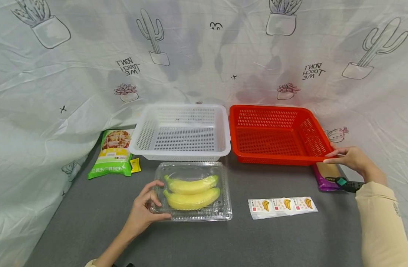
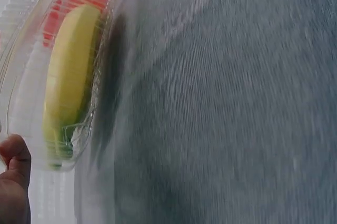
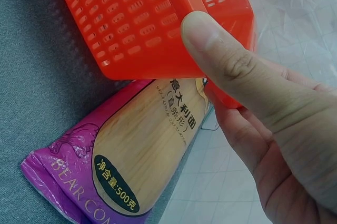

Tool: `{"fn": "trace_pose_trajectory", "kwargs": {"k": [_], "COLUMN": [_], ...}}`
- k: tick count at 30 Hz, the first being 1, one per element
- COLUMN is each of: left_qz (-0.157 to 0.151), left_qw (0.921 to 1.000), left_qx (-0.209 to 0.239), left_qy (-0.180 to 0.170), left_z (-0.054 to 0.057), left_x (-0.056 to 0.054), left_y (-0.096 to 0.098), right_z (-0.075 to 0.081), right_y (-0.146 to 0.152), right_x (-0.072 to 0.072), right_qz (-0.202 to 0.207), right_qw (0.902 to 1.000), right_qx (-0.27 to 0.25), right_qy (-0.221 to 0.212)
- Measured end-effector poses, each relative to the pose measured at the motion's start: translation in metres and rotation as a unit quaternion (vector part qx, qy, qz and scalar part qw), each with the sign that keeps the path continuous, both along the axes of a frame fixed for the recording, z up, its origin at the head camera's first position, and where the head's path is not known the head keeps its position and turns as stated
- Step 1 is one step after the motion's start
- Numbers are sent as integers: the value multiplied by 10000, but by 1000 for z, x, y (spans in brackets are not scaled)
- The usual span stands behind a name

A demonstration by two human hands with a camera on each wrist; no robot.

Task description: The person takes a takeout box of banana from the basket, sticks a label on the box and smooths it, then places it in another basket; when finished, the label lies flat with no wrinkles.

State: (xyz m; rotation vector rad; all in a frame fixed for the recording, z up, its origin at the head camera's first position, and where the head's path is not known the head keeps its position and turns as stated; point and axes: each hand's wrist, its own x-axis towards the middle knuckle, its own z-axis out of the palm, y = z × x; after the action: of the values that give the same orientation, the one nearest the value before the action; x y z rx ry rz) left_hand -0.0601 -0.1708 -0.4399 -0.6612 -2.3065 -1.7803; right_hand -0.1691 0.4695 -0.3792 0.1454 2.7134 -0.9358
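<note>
A clear plastic clamshell box point(image 1: 228, 200) with two yellow bananas point(image 1: 192, 199) inside lies in front of the white basket. My left hand point(image 1: 142, 211) grips the box at its left side, thumb along the near edge and fingers over the left edge. In the left wrist view the thumb point(image 2: 16, 166) shows beside the clear box. Far to the right, my right hand point(image 1: 354, 161) pinches the near right corner of the red basket point(image 1: 274, 160). The right thumb point(image 3: 221, 50) lies over the rim, with fingers underneath.
Beneath the right hand lies a purple pasta pack point(image 3: 158, 150). A white basket point(image 1: 180, 152) stands left of the red one. A strip of banana stickers point(image 1: 283, 206) lies at front right. At left are a green food bag point(image 1: 112, 159) and a small yellow packet point(image 1: 135, 165).
</note>
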Motion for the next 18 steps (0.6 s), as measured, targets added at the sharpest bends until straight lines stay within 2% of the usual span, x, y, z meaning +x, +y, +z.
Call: {"fn": "trace_pose_trajectory", "kwargs": {"k": [6, 10, 14, 18], "left_qz": [-34, -47, -31, -93], "left_qw": [9998, 9998, 9998, 9994], "left_qx": [-59, -61, -154, -332], "left_qy": [211, 203, 89, -68], "left_z": [-25, -31, -30, -19], "left_x": [-10, -15, -20, -22], "left_y": [-26, -39, -48, -50], "right_z": [-2, -2, -3, -2], "right_y": [0, 0, 0, 0], "right_x": [-1, -2, -3, -4], "right_qz": [41, 19, -18, -30], "right_qw": [10000, 10000, 10000, 10000], "right_qx": [-39, -31, 9, 19], "right_qy": [3, -39, -40, -54]}}
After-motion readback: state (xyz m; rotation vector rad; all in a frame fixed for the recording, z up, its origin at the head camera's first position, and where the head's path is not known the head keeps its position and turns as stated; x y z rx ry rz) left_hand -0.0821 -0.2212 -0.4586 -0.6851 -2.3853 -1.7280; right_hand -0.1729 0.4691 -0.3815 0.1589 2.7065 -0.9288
